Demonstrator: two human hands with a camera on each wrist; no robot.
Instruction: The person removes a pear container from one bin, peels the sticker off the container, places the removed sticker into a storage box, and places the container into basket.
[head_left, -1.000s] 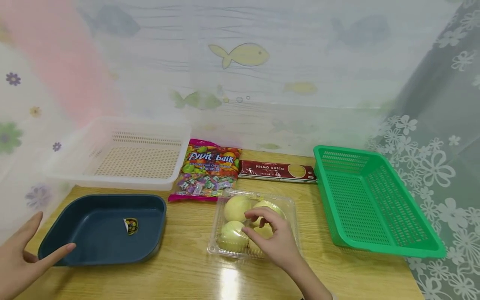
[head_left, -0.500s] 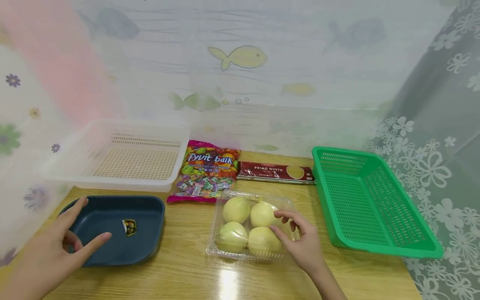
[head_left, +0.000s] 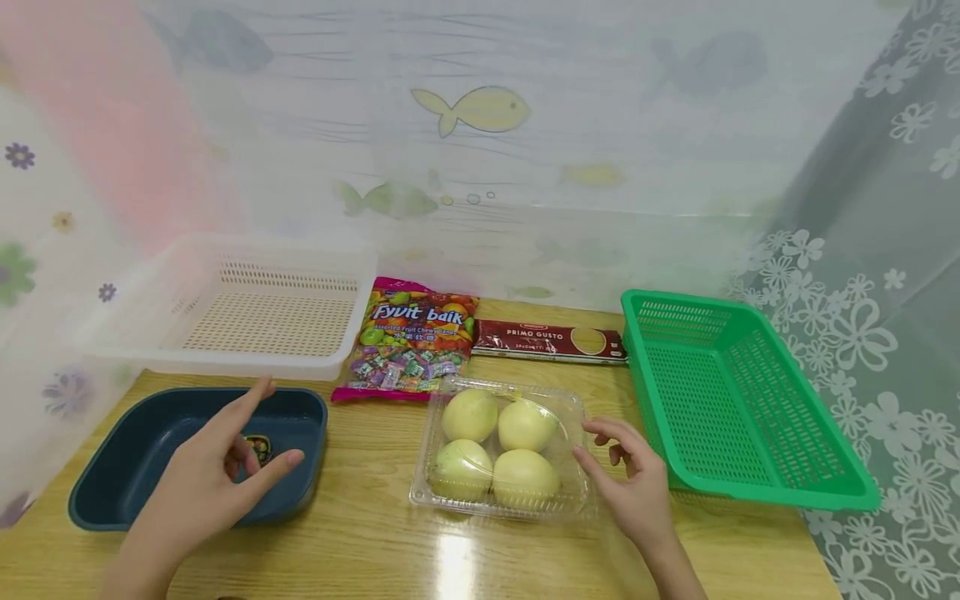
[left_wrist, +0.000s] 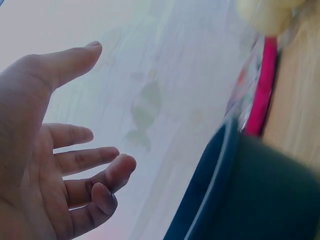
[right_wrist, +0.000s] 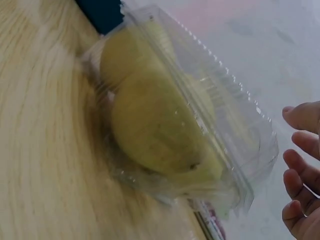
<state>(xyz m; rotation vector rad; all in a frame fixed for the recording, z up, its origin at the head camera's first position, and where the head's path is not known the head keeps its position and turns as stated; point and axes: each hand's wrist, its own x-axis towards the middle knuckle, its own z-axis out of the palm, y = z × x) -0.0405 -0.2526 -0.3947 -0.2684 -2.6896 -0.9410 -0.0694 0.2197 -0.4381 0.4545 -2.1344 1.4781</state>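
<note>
- The clear, ribbed plastic box (head_left: 572, 408), a hinged-looking shell with a crimped edge, stands on the wood-grained table (head_left: 375, 546) right of centre; four smooth, round, pale yellow-green fruits (head_left: 463, 471) sit inside it in two rows.
- The right hand (head_left: 633, 479) is just beside the box's right edge, fingers loosely bent, grasping nothing; the right wrist view shows a gap between fingertips and plastic.
- The left hand (head_left: 202, 475) is released too, thumb and forefinger spread, above the dark blue, smooth-walled tray with rounded corners (head_left: 112, 500) at the near left.
- A small dark, colourful patch (head_left: 258, 447) shows inside that tray, partly hidden by the hand.
- Farther back, from left to right: a white plastic basket with a slotted mesh (head_left: 262, 364), a glossy pink-edged candy bag (head_left: 416, 333) and a long, flat, dark red spaghetti packet (head_left: 547, 342).
- A green mesh basket with sloping sides (head_left: 757, 496) stands at the right.
- Compared with a second ago, the right hand has moved from over the fruits to the box's right side, and the left hand has shifted rightward across the tray; the box keeps its place.
</note>
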